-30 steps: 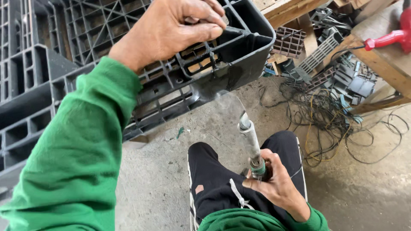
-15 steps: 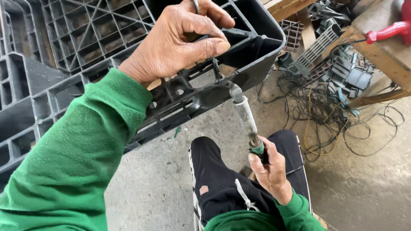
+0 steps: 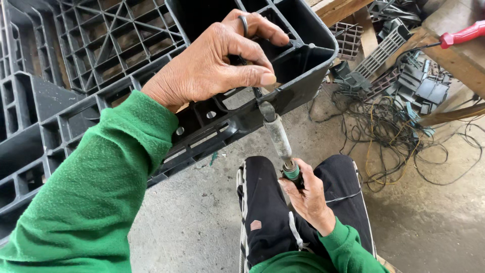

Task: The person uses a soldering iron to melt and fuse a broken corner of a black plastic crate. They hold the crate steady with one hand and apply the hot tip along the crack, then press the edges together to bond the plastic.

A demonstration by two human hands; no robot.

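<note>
The left hand [image 3: 212, 65] is resting on the rim of a black plastic pallet [image 3: 101, 101], its fingers [image 3: 252, 78] curling closed around what seems to be a thin dark rod, mostly hidden beneath them. The right hand [image 3: 308, 194] is gripping the green-banded handle of a soldering-type tool [image 3: 278, 139], whose grey, scuffed barrel is rising to a tip just under the left fingers, touching the pallet's edge. Judging by that closeness, the tip could be slipping off the smooth moulded rib and catching the left fingertips. The pallet is rigid, ribbed and gridded; the concrete floor [image 3: 202, 217] is looking rough, with tangled wires [image 3: 394, 136] lying well beyond the right fingers.
</note>
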